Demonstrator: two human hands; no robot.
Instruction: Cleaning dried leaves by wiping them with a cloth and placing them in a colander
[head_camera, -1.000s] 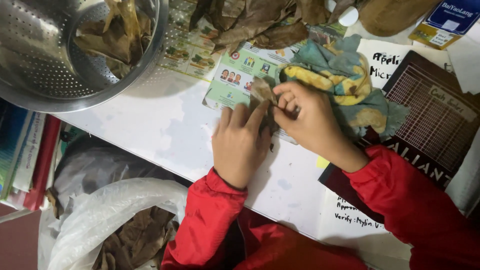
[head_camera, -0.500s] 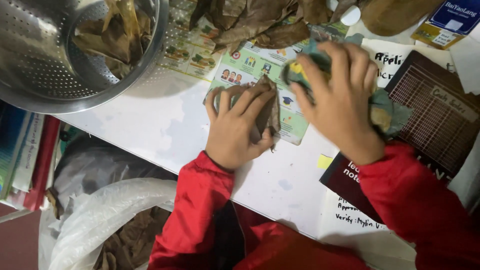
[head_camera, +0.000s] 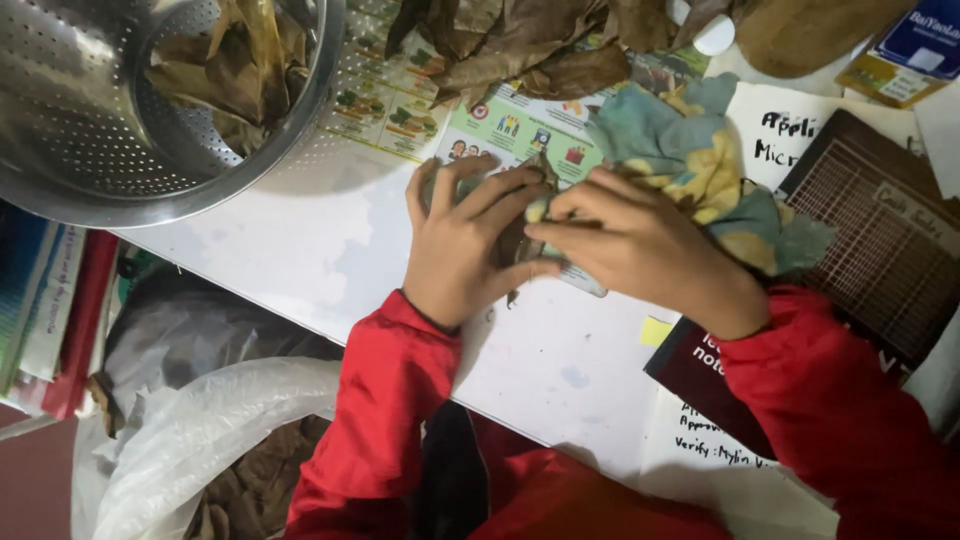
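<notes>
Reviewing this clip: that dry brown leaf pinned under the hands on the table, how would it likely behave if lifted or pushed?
The brown leaf looks curled and dried, so it is probably very light and brittle, apt to crack at its edges. The left hand presses it flat while the right hand works at it, which suggests it springs back when released. A push would likely slide it easily.

Bare white table (head_camera: 300, 250) lies open left of the hands and toward the body. The colander (head_camera: 120, 100) blocks the far left, dry leaves (head_camera: 520, 50) crowd just beyond, and a cloth (head_camera: 690, 160) and notebook (head_camera: 880, 240) close the right.
</notes>
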